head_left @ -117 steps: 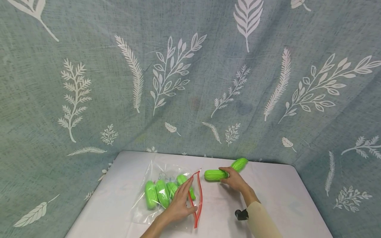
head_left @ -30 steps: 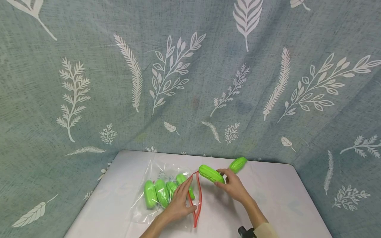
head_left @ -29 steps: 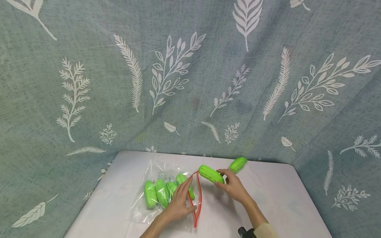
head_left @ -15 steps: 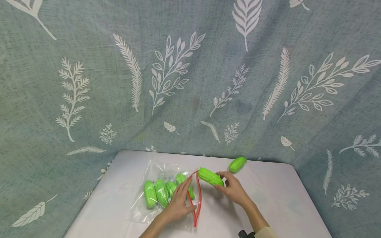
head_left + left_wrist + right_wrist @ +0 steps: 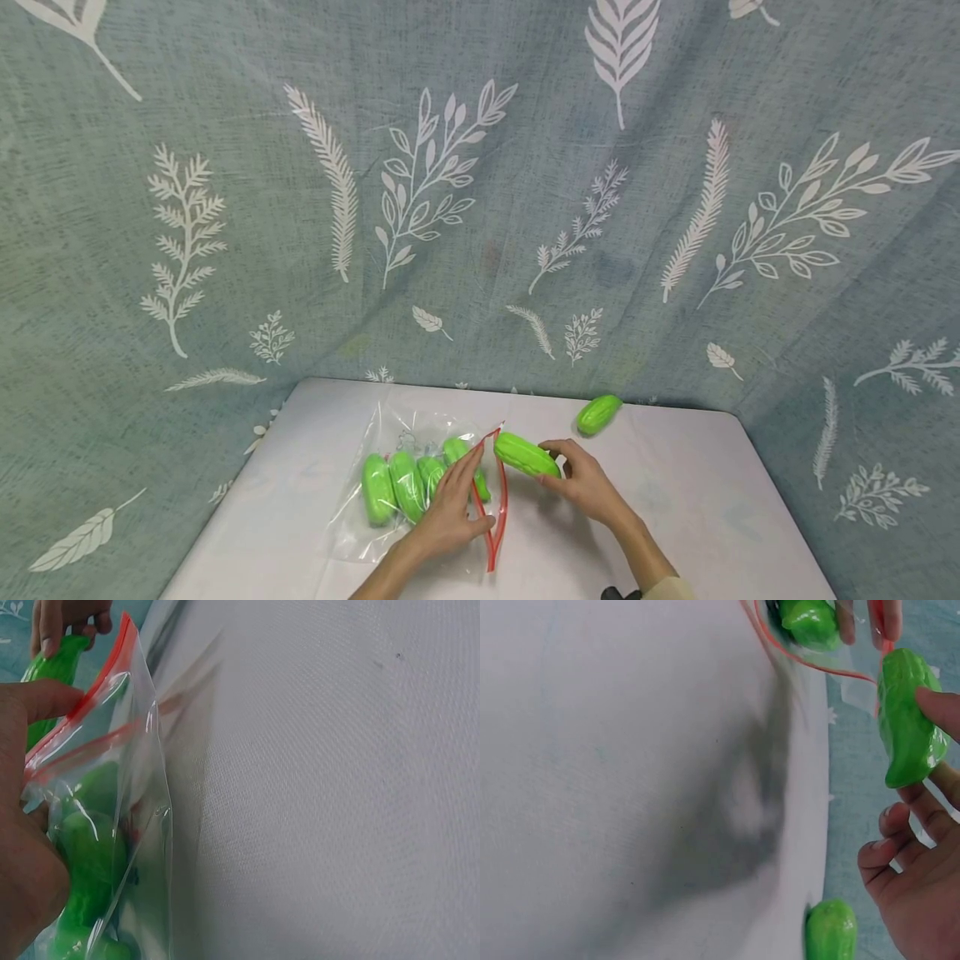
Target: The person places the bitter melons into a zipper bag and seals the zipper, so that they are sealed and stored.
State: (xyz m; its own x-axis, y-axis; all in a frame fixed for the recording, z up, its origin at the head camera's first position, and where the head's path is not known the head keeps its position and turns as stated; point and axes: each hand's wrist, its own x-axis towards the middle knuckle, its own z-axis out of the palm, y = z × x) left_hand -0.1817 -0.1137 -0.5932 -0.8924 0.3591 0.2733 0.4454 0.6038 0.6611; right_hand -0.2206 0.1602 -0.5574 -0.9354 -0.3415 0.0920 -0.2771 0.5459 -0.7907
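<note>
My right hand (image 5: 592, 487) pinches a bright green toy cucumber (image 5: 525, 455) near its right end, above the table. Its free end is at the red-edged mouth (image 5: 503, 496) of a clear zip bag (image 5: 348, 540). In the right wrist view, thumb and fingertips grip this ridged cucumber (image 5: 906, 724). My left hand (image 5: 450, 512) lies across the bag mouth with fingers extended, thumb and fingers spread between the red edges. The left wrist view has its thumb (image 5: 52, 699) against the red strip (image 5: 112, 667). Several green cucumbers (image 5: 378, 492) lie inside the bag, partly behind my left hand.
Another green cucumber (image 5: 598, 414) lies near the table's back edge, right of the bag. A white cloth covers the table (image 5: 712, 500). A grey-green leaf-patterned curtain (image 5: 480, 325) stands behind and at both sides.
My right hand lifted the cucumber from beside the other loose one, tilted it, and brought it left and lower to the bag mouth. My left hand stayed in place.
</note>
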